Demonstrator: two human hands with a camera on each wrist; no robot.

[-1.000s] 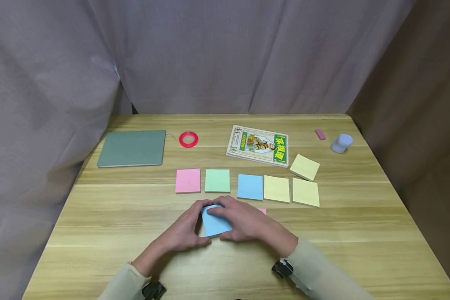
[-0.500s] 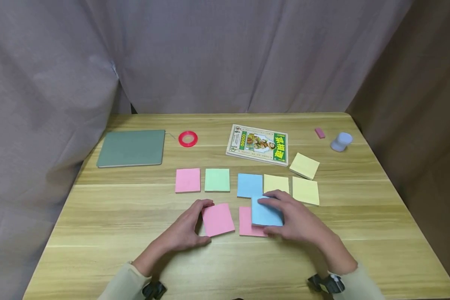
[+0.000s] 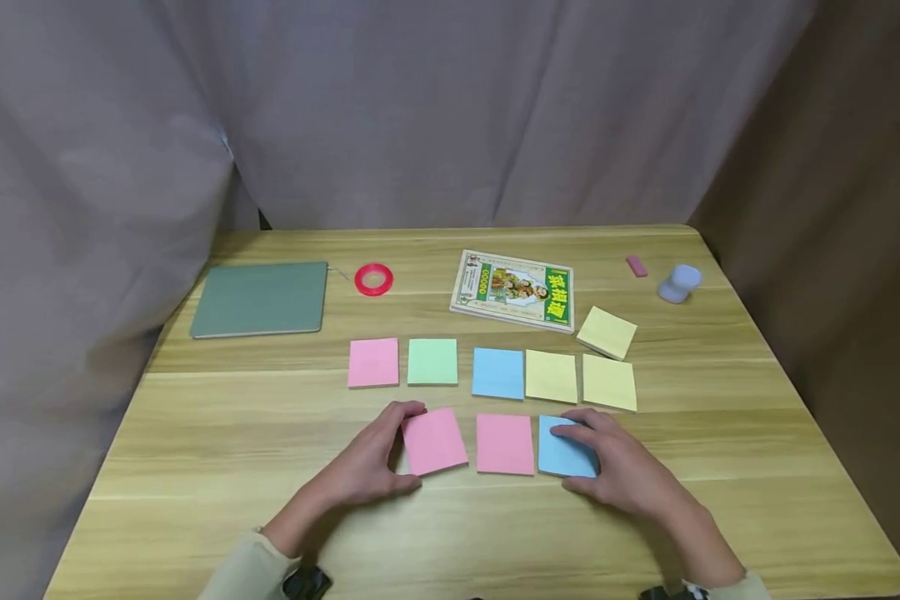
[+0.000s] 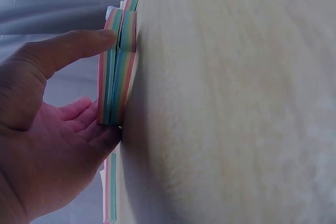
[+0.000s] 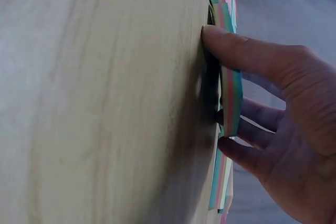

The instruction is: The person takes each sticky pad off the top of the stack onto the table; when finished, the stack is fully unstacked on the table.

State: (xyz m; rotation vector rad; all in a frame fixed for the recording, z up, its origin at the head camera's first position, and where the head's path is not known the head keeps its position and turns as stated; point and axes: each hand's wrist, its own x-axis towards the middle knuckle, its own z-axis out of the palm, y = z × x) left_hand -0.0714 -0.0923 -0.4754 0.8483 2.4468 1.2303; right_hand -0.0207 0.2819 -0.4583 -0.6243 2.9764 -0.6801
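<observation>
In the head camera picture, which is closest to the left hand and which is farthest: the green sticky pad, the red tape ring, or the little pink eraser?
From the left hand:
1. Green sticky pad, just beyond the hand in the upper row of pads.
2. Red tape ring, farther back, beside the grey-green notebook.
3. Pink eraser, far off at the back right corner.

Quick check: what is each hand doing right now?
Left hand: grips the pink-topped sticky note pad by its edges, on the table.
Right hand: grips the blue-topped sticky note pad on the table.
</observation>
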